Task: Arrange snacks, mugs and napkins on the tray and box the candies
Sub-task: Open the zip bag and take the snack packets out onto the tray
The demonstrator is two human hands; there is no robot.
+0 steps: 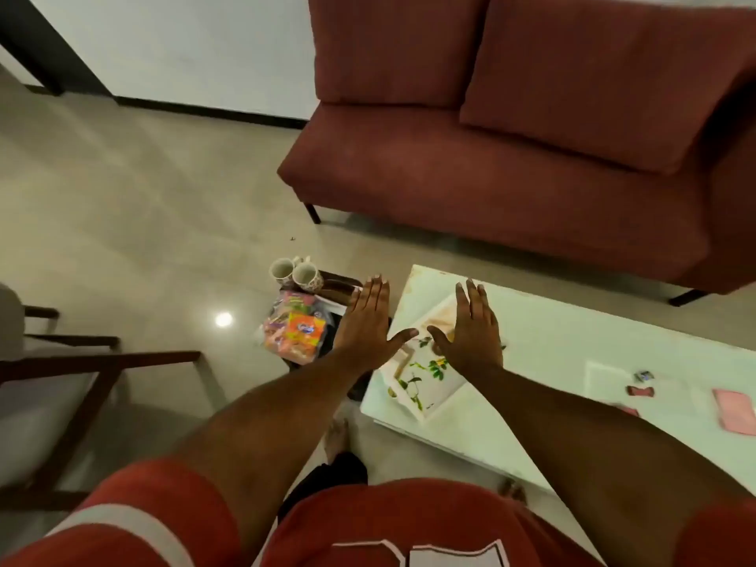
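A white tray [433,396] with a leaf print lies on the left end of the pale table [572,341]. My right hand [470,329] hovers flat over the tray, fingers straight. My left hand [366,321] is held flat beside it, over the gap between the table and a small dark stool [339,286]. Two patterned mugs [294,274] stand on the stool's far corner, and a clear bag of colourful snacks [294,327] lies on it near my left hand. Small wrapped candies [642,384] sit on the table's right part, next to a pink napkin [736,411].
A maroon sofa [511,157] stands behind the table. A dark wooden chair [61,382] is at the left. My bare foot [337,435] stands on the tiled floor between stool and table. A white flat sheet [605,382] lies by the candies.
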